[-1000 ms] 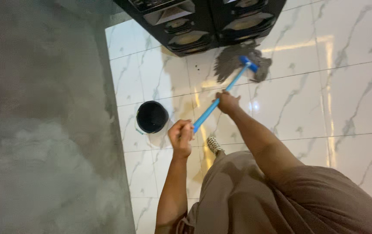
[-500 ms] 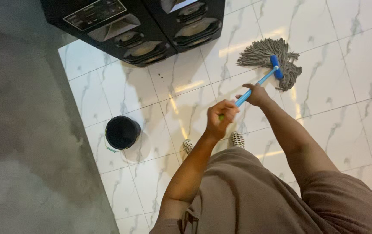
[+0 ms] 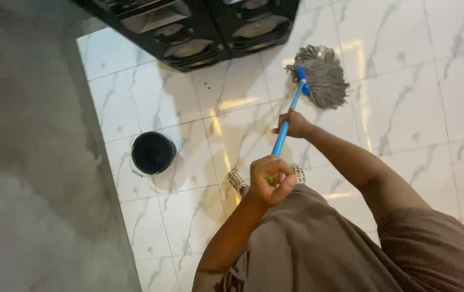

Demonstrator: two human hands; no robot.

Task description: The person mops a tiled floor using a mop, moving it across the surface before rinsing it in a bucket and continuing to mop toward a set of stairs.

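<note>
I hold a mop with a blue handle (image 3: 284, 133) and a grey string head (image 3: 322, 75) that rests on the white marble-patterned floor. My left hand (image 3: 273, 180) grips the near end of the handle, close to my body. My right hand (image 3: 295, 124) grips the handle farther down, between my left hand and the mop head. The mop head lies just in front of the black cabinet (image 3: 199, 27). My feet in patterned shoes (image 3: 237, 180) show below my hands.
A black round bucket (image 3: 153, 152) stands on the tiles to the left, near a grey concrete wall (image 3: 32, 162). Black cabinets with open compartments line the top edge. White glossy tiles (image 3: 415, 108) stretch to the right.
The mop head has swung left and closer to the black cabinet. My left hand has drawn back toward my body, so the handle now points more steeply away from me.
</note>
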